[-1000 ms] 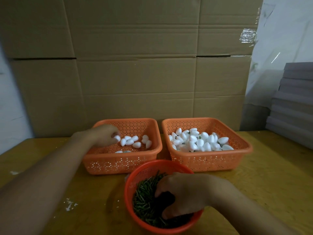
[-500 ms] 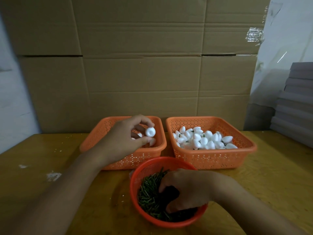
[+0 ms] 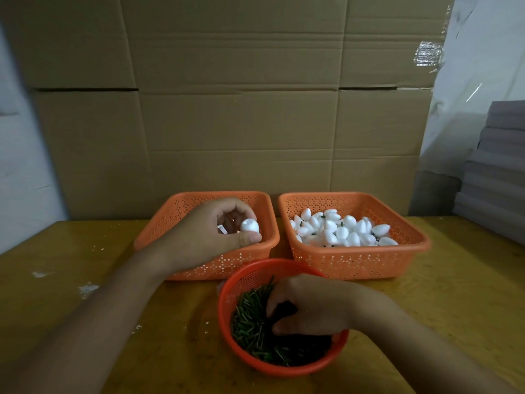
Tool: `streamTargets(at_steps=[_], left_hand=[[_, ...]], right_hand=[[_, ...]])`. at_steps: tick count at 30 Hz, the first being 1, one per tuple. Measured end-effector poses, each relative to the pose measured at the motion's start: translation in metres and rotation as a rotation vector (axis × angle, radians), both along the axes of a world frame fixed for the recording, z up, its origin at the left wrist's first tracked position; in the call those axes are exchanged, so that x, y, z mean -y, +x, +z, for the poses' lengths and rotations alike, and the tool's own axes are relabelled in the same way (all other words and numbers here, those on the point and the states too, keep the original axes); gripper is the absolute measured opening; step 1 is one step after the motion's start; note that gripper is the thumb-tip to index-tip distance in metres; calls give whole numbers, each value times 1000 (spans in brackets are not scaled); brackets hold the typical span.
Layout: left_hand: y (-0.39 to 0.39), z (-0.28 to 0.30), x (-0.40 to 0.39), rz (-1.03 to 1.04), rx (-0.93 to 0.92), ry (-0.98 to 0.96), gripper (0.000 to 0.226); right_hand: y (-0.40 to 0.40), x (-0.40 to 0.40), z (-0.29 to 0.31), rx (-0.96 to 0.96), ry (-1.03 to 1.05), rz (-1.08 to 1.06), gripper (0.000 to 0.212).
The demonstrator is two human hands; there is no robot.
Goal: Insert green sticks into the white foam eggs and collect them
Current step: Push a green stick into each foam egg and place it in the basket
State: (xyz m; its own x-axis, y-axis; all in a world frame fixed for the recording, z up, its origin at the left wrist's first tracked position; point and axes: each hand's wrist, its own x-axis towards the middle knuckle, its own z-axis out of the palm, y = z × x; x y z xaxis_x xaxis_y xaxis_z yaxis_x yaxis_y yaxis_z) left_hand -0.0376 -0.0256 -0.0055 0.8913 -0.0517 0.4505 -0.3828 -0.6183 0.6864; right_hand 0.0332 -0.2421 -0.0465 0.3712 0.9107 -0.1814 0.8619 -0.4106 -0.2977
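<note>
My left hand (image 3: 210, 234) hovers over the left orange basket (image 3: 181, 206) and pinches a white foam egg (image 3: 250, 225) between thumb and fingers. My right hand (image 3: 306, 307) is down in the round red basket (image 3: 241, 275), its curled fingertips among the green sticks (image 3: 250, 322); whether they hold a stick is hidden. The right orange basket (image 3: 355, 263) holds a pile of white foam eggs (image 3: 341, 230), some with green sticks showing. My left hand hides most of the left basket's contents.
The baskets stand on a yellow wooden table (image 3: 454, 294). A wall of cardboard boxes (image 3: 241, 123) rises right behind them. Grey stacked sheets (image 3: 494, 177) sit at the back right. White crumbs (image 3: 88, 288) lie on the table at left.
My left hand picked an egg out of the left basket and lifted it, now holding it slightly lower and closer. My right hand stayed in the stick basket.
</note>
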Motion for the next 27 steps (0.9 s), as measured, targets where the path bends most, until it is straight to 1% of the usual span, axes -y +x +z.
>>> streamTargets(at_steps=[5,8,12,15,18,21,27], left_hand=[[-2,-4,-4,-38,-82,0,25],[-4,-4,-6,-38,-109,13,28],[-5,-4,-7,-44,-165,19,37],[-6,-2,-2,-61,-167,6,26],[-7,0,2,-97,-192,-103,20],[-9,2,1,-141,-182,-153,18],[-10,1,3,-162,-120,-104,31]], right_hand=[[2,0,-3,24,50,-15,16],[3,1,0,22,60,-27,14],[2,2,4,37,124,-56,15],[0,3,4,41,100,-58,17],[-1,2,4,36,69,-54,18],[-1,2,6,29,58,-62,19],[-2,2,6,33,51,-61,18]])
